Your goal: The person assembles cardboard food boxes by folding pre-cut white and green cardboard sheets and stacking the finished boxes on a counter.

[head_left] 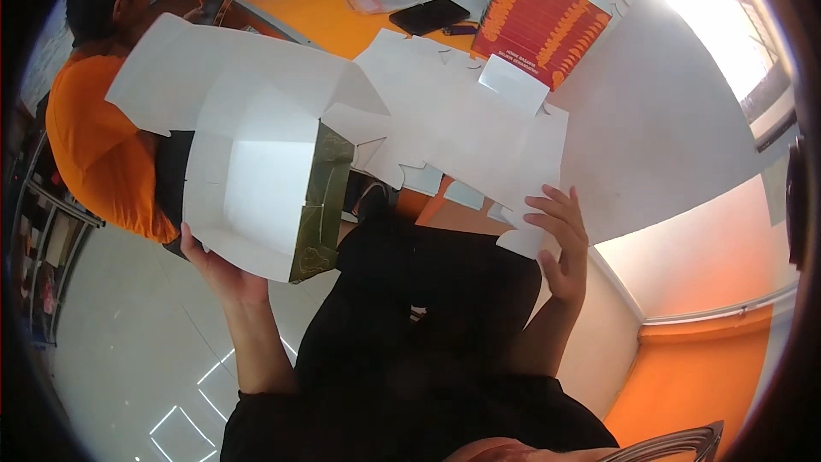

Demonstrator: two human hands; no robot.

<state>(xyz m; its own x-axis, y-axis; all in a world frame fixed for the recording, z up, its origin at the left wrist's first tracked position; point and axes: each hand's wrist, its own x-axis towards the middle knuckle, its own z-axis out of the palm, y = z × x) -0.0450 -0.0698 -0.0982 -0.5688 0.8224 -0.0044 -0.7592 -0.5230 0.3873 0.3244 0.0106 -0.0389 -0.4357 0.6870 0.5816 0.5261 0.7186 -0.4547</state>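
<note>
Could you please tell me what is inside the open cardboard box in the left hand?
Only bare white inner surfaces show inside the open cardboard box, held by the left hand. The inner face of its green side wall is turned away and cannot be seen.

White lettering [518, 63] (two small lines) low on the red box [540, 24].
</note>
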